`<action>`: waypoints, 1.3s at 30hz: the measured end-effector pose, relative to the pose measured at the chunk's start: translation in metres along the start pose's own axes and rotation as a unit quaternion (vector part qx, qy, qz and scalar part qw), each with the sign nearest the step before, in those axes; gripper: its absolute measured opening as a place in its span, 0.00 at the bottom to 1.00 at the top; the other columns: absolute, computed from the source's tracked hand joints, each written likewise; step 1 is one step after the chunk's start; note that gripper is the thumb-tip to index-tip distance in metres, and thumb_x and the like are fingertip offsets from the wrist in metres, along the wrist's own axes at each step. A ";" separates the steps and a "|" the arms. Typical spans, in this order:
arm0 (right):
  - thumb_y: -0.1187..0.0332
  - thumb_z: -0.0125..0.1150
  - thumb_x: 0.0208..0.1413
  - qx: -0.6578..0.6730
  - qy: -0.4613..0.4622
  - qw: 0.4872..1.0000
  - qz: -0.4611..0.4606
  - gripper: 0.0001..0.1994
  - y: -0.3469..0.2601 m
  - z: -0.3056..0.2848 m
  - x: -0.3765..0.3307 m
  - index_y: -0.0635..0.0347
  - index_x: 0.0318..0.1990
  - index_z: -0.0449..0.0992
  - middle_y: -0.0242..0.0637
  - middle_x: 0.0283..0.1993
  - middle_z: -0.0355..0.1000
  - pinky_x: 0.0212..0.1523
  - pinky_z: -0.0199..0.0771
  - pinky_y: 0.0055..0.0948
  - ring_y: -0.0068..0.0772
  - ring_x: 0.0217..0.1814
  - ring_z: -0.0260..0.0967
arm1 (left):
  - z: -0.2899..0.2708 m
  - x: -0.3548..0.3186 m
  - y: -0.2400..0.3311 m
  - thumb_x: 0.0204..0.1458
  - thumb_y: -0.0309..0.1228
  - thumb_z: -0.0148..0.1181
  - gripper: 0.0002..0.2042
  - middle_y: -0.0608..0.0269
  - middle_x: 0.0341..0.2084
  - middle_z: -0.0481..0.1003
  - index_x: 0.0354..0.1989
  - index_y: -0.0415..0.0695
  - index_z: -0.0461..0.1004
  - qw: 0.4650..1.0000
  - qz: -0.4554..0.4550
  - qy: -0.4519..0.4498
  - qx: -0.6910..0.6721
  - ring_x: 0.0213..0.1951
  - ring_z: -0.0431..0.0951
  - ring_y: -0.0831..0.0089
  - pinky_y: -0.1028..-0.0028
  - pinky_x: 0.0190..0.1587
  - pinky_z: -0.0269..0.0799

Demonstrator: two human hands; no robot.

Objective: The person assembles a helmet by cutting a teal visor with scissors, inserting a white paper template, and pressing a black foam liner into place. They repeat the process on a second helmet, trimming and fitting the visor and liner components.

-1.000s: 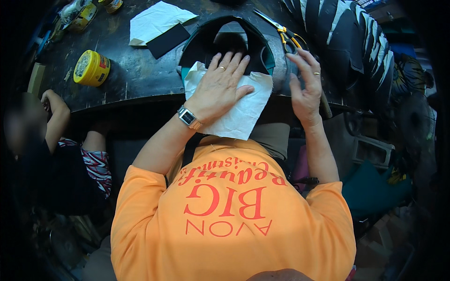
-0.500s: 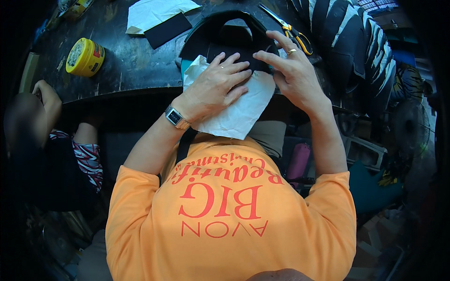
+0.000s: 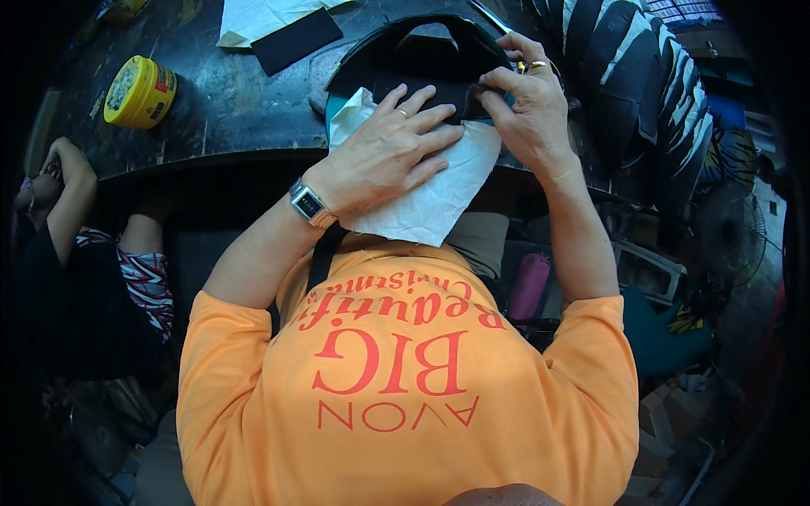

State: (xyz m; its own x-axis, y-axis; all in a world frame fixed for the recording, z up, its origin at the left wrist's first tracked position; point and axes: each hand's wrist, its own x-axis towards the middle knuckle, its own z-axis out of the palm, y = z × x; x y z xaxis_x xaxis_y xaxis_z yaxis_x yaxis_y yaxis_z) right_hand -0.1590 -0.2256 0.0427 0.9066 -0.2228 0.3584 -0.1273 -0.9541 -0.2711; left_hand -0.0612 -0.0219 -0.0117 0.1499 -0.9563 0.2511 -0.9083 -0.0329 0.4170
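Observation:
My left hand [image 3: 384, 156] lies flat, fingers spread, on a crumpled white sheet [image 3: 430, 207] that hangs over the table's near edge. Its fingertips reach onto a black curved piece [image 3: 380, 72], which has an arched opening at its far side and a teal edge. At the right side of that piece, my right hand [image 3: 531, 114] pinches a small dark flap [image 3: 474, 99] between thumb and fingers. I cannot tell whether the flap belongs to the black piece. Scissors [image 3: 489, 17] lie just beyond the right hand, which covers much of them.
A yellow tub [image 3: 141, 93] stands at the left on the dark table [image 3: 228, 110]. A black rectangle [image 3: 297, 40] and white fabric [image 3: 253, 17] lie at the back. Black-and-white stuffed forms [image 3: 616, 76] crowd the right. Another person's arm [image 3: 74, 185] rests at the far left.
My right hand has closed from spread fingers into a pinch on the dark flap. My left hand stays on the white sheet. The view has shifted slightly.

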 end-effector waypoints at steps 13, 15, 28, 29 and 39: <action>0.78 0.66 0.51 0.184 -0.028 0.979 0.084 0.10 0.003 -0.011 -0.047 0.60 0.42 0.82 0.39 0.45 0.72 0.50 0.73 0.30 0.37 0.49 0.73 | 0.001 0.003 0.007 0.63 0.40 0.55 0.22 0.52 0.66 0.64 0.66 0.54 0.67 1.000 -0.020 0.003 -0.001 0.72 0.54 0.53 0.50 0.75 0.42; 0.80 0.65 0.51 0.218 -0.025 0.971 0.095 0.11 0.007 -0.007 -0.053 0.61 0.42 0.82 0.39 0.44 0.73 0.49 0.72 0.30 0.36 0.48 0.74 | -0.002 0.003 0.009 0.62 0.39 0.55 0.23 0.52 0.66 0.64 0.66 0.53 0.66 0.999 -0.042 0.001 -0.030 0.72 0.54 0.53 0.51 0.75 0.42; 0.72 0.73 0.51 0.422 0.047 0.883 0.202 0.34 0.002 0.006 -0.070 0.55 0.66 0.65 0.33 0.39 0.74 0.41 0.72 0.20 0.18 0.37 0.69 | 0.003 0.005 0.012 0.67 0.45 0.47 0.25 0.54 0.66 0.61 0.72 0.57 0.61 0.998 -0.025 -0.004 0.057 0.72 0.52 0.54 0.51 0.75 0.41; 0.71 0.73 0.51 0.403 0.045 0.890 0.209 0.33 -0.001 0.009 -0.073 0.56 0.65 0.66 0.34 0.37 0.74 0.38 0.71 0.19 0.18 0.34 0.67 | 0.003 0.006 0.013 0.67 0.45 0.47 0.25 0.54 0.67 0.60 0.72 0.57 0.61 0.998 -0.031 -0.020 0.059 0.72 0.52 0.54 0.51 0.75 0.41; 0.82 0.62 0.50 -0.097 0.056 0.984 0.139 0.36 -0.001 -0.020 -0.026 0.49 0.68 0.65 0.44 0.49 0.75 0.52 0.73 0.37 0.46 0.48 0.74 | -0.043 0.005 0.013 0.59 0.35 0.61 0.20 0.48 0.59 0.69 0.55 0.34 0.74 0.991 -0.042 0.086 0.098 0.57 0.73 0.55 0.61 0.62 0.66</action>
State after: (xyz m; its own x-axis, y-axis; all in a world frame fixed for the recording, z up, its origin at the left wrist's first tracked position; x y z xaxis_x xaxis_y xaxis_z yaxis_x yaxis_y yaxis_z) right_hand -0.1907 -0.2232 0.0511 0.7767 -0.4915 0.3939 -0.4485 -0.8707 -0.2020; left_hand -0.0552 -0.0146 0.0320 0.2775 -0.8848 0.3742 -0.9457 -0.1830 0.2687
